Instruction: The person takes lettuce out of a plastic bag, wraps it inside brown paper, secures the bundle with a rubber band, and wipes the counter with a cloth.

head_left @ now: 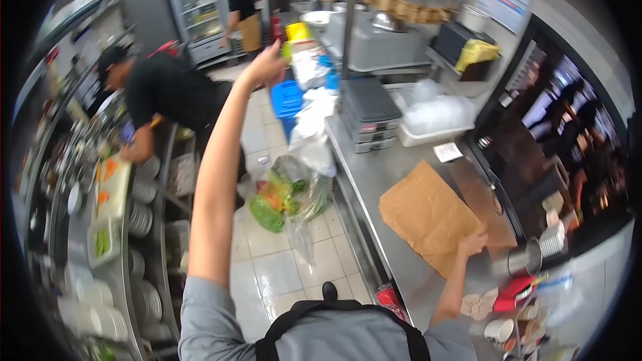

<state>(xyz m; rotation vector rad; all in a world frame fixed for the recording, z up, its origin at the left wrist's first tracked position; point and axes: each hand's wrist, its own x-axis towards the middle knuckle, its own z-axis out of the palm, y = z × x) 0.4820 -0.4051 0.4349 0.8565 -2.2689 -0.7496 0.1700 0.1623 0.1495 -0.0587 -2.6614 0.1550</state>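
My left hand [267,67] is raised at the end of an outstretched arm, with one finger pointing forward and nothing visible in it. Behind it, farther off, are a yellow item and white bags. My right hand [473,242] grips the near right edge of a brown paper bag [428,210], its fingers closed on the paper. The creased bag lies flat on the steel counter [364,167]. A small white slip of paper [447,152] rests just beyond the bag.
Bags of vegetables [277,194] lie on the tiled floor near a blue bin [287,103]. A co-worker [177,90] leans over the left counter; another person [242,7] stands by the fridge. Black drawers [370,113], a white tub [435,135] and paper cups [498,329] line the right counter.
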